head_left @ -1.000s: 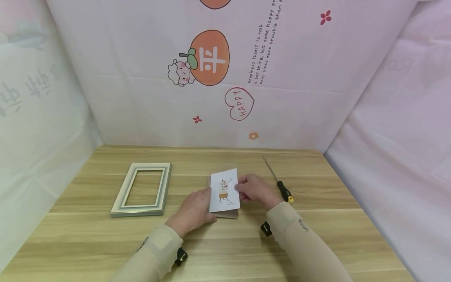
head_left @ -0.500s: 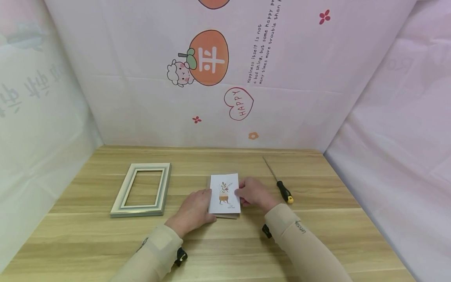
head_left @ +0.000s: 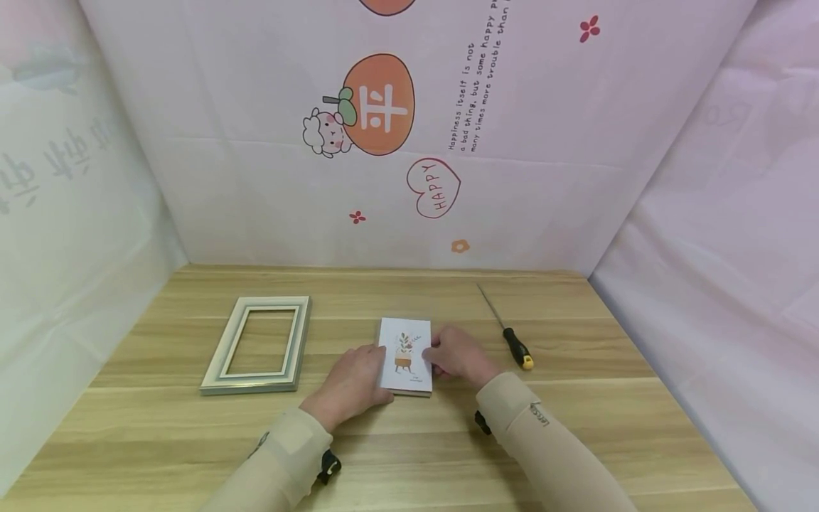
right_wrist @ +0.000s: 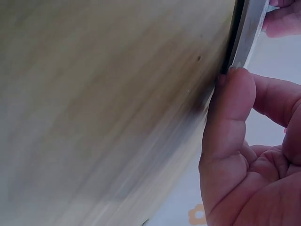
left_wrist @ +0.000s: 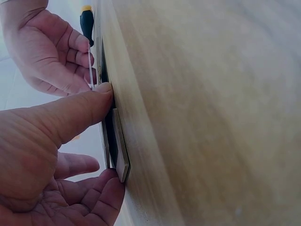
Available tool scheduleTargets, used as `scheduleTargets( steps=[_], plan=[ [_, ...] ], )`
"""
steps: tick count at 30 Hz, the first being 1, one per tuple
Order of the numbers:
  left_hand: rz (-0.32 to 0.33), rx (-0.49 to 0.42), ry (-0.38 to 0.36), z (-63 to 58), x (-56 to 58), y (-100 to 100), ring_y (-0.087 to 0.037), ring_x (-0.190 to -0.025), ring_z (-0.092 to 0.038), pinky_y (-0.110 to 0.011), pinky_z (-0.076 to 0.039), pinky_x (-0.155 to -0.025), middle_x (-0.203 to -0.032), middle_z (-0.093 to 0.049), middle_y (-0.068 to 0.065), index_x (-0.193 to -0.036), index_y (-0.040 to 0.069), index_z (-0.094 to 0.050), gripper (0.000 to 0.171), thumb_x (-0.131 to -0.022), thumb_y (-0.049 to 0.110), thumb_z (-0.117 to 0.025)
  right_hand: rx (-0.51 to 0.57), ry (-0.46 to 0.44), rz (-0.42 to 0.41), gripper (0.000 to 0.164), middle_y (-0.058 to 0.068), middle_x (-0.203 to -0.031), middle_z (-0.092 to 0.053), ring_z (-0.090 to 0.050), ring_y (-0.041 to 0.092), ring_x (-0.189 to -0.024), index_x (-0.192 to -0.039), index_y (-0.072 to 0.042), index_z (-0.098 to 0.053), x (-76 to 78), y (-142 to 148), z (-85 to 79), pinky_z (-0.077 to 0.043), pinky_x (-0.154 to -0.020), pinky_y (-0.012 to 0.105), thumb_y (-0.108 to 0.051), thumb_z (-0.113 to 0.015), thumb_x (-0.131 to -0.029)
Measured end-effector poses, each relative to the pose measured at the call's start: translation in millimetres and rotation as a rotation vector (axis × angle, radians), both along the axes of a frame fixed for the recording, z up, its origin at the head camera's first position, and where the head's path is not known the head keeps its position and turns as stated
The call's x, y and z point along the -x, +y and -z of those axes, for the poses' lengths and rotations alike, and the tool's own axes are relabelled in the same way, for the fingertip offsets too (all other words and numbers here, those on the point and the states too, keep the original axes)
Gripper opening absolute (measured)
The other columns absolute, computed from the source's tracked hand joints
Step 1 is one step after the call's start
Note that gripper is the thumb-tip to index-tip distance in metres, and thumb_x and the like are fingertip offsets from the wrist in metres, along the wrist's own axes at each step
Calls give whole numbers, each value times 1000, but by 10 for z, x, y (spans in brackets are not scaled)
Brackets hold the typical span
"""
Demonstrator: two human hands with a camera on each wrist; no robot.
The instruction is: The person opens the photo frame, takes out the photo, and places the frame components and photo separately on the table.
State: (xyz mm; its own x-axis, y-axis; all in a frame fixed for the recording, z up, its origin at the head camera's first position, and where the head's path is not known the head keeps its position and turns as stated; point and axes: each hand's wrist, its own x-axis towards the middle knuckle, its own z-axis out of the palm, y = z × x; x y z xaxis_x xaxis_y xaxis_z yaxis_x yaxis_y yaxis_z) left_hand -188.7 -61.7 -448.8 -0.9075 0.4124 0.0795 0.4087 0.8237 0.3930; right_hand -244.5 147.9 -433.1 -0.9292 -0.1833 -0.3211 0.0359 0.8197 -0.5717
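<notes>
In the head view, a white picture card (head_left: 416,355) printed with a potted plant lies over a thin backing board (head_left: 412,394), nearly lined up with it. My left hand (head_left: 350,380) grips the board's left side, the thumb at its near corner. Under the board, the left wrist view shows a flat stand leg (left_wrist: 121,146) close to the tabletop. My right hand (head_left: 459,353) pinches the card's right edge between thumb and fingers. The right wrist view has a right fingertip (right_wrist: 242,80) right at the board's edge.
A cream and grey picture frame (head_left: 249,384) with an open middle lies to the left on the wooden table (head_left: 409,455). To the right, a screwdriver (head_left: 517,348) with a black and yellow handle points away. White printed sheets (head_left: 531,192) enclose the back and sides.
The card has come down from a tilted position to lie flat over the board. My right hand has lowered slightly toward me with it; the left hand has stayed in place.
</notes>
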Motion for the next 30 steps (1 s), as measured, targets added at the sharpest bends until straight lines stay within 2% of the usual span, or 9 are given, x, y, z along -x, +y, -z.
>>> scheduleTargets(
  steps=[6,19,30],
  plan=[
    [0,-6,-1,-1,-1,4,-24,-92,-57,-44,-49,-86,-105,-64,-11,-116,3,-59,61,-71,35,-85,-30,6,-8,17,7,-73,-66,-63,20,-63,-87,-7,-68,-16,-1,-11,-52,-57,29,-23,-62,-90],
    [0,-23,-4,21,4,-1,-23,-95,-57,-45,-47,-90,-109,-65,-10,-119,5,-59,61,-71,33,-85,-24,1,4,18,7,-74,-66,-63,19,-64,-90,-8,-68,-23,8,-15,-54,-59,30,-24,-62,-90],
    [6,-29,14,5,-4,4,-22,-91,-57,-44,-48,-86,-103,-65,-8,-114,5,-59,58,-70,32,-85,15,-16,10,34,8,-78,-65,-62,20,-68,-117,0,-61,-15,7,3,-56,-62,32,-22,-63,-90]
  ],
)
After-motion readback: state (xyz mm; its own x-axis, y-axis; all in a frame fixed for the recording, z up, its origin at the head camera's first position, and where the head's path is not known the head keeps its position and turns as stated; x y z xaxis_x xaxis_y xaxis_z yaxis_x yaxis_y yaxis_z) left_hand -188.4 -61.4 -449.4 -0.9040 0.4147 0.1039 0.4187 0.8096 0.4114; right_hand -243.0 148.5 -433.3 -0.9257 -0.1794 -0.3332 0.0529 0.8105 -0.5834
